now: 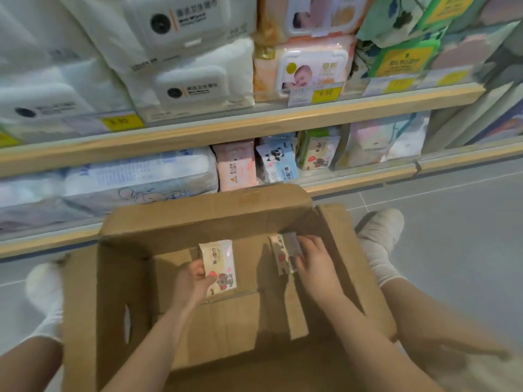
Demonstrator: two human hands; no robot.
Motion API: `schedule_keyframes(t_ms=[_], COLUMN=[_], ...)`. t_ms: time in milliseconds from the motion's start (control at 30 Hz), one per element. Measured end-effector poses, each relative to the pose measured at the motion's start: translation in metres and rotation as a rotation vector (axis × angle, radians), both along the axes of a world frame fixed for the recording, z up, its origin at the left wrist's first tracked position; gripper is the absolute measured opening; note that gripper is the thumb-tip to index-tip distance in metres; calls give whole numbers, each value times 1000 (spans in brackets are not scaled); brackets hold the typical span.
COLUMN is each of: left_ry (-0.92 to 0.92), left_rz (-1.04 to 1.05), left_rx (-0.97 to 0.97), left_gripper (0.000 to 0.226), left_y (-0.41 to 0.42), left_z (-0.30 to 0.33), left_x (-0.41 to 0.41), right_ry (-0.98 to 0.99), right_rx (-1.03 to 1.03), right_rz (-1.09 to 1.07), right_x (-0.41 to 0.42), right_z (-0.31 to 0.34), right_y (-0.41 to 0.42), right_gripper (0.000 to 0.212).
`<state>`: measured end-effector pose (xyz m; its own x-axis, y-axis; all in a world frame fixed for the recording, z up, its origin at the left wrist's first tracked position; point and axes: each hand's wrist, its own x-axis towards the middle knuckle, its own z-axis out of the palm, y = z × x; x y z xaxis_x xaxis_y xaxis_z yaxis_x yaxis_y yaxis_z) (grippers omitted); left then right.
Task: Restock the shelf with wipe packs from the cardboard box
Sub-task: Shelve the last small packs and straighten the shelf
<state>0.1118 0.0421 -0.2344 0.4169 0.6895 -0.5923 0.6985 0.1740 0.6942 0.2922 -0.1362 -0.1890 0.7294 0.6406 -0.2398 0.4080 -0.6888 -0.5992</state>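
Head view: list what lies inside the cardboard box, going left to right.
Left hand → wipe pack it grips → second wipe pack → right hand on it, all inside the cardboard box.

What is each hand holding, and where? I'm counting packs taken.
Left hand grips a cream bear-print wipe pack at its lower left edge; right hand grips another pack's right side.
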Motion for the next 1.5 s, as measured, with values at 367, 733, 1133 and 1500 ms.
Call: schedule_keyframes(t_ms=[367, 733, 1133, 1500], left_ry=[-10, -53, -354, -501], left_rz=[-17, -73, -122, -189], left_rx=[-24, -25, 83, 234], left_gripper=[25, 26, 27, 33], left_y=[13, 10, -4, 15], left_z=[-37, -20, 79, 107], left_x=[11, 14, 64, 165], right_ry=[184, 94, -97, -85], right_rx=[-446, -404, 56, 262], right_rz=[-229, -158, -59, -267], right_x=[7, 12, 55, 167], right_z=[-125, -72, 85, 67], right_y=[27, 41, 21, 46], right_gripper=[35, 29, 14, 19])
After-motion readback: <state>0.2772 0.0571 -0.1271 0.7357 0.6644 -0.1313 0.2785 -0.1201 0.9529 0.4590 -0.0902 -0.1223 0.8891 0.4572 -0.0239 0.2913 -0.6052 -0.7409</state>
